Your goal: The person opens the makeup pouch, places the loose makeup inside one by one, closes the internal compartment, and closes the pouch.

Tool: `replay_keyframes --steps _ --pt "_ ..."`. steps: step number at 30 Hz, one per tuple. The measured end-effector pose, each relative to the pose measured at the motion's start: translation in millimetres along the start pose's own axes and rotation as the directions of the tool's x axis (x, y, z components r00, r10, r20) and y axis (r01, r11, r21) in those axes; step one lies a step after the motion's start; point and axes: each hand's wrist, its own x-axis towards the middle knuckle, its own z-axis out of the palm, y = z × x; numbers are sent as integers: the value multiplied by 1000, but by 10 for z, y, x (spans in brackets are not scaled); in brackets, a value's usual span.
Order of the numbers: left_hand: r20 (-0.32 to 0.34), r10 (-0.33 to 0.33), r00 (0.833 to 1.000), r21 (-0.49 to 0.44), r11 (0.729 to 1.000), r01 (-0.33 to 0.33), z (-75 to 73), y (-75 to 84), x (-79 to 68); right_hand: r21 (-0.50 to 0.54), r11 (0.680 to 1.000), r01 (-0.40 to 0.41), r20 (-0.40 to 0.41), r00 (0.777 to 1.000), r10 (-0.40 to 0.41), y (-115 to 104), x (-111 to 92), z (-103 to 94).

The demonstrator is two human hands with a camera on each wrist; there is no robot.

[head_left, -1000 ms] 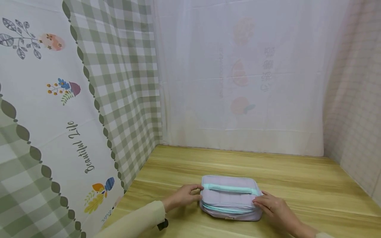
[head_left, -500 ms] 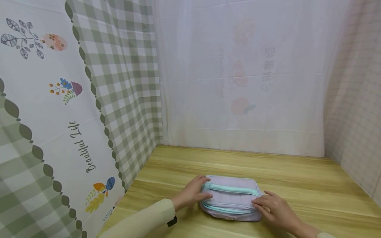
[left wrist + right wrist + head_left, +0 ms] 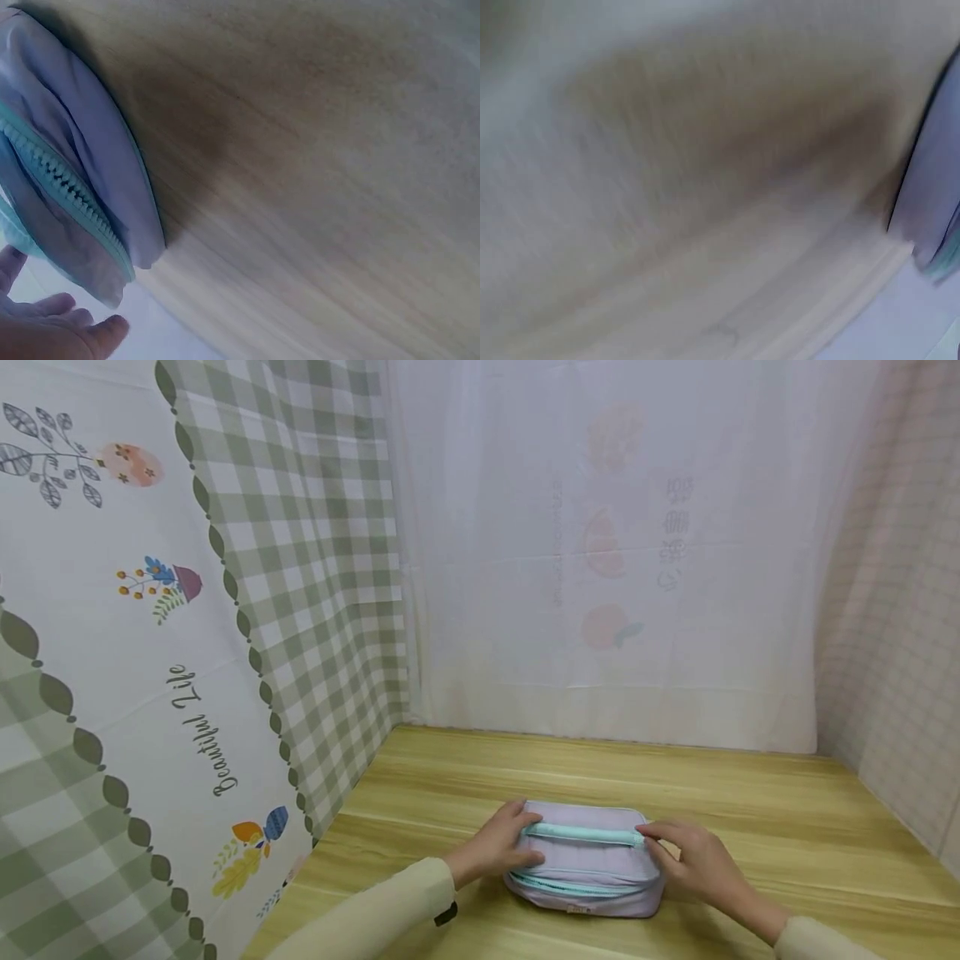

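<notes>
A lilac zip pouch point(image 3: 588, 860) with mint trim lies on the table, its zipper point(image 3: 581, 887) running along the front. A mint strap handle point(image 3: 585, 835) crosses the top. My left hand point(image 3: 501, 843) rests on the pouch's left end, thumb and fingers spread either side of the handle's end. In the left wrist view the zipper teeth point(image 3: 64, 180) show a dark gap, and the left hand point(image 3: 56, 330) is beside the pouch. At the handle's right end, thumb and forefinger of my right hand point(image 3: 693, 858) pinch the pouch's edge; the fingertips hide what lies between them.
The wood-grain table point(image 3: 450, 768) extends behind and to both sides of the pouch. A green checked cloth point(image 3: 322, 552) hangs at the left, a white curtain point(image 3: 487, 610) at the back, and a pale checked cloth point(image 3: 892, 610) at the right.
My left hand has moved right, from the pouch's left side onto its top. The right hand has shifted back along the right edge to the handle's end. The pouch has barely moved.
</notes>
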Motion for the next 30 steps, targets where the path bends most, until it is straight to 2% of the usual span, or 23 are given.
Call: replay_keyframes --steps 2,4,7,10,14,18,25,30 --pt "11 10 1000 16 1000 -10 -9 7 16 -12 995 -97 53 994 98 72 50 -19" --pt "26 26 999 33 999 -27 -15 11 39 -5 979 -206 134 970 205 167 96 -28" --pt "58 43 997 59 997 -46 -17 18 70 27 932 -362 274 899 342 309 147 -34" --pt "75 46 996 77 996 -51 -12 18 90 59 890 -452 389 832 397 438 179 -11" --pt "80 38 996 68 997 -43 -2 11 102 73 864 -498 496 770 402 564 223 50" --pt "59 47 997 55 997 -50 3 20 116 102 842 -530 558 731 392 635 285 97" --pt "44 35 998 28 999 -36 13 40 140 210 783 -586 641 687 342 695 360 142" --pt "43 62 997 54 996 -65 6 33 155 303 767 -566 685 689 238 771 358 176"
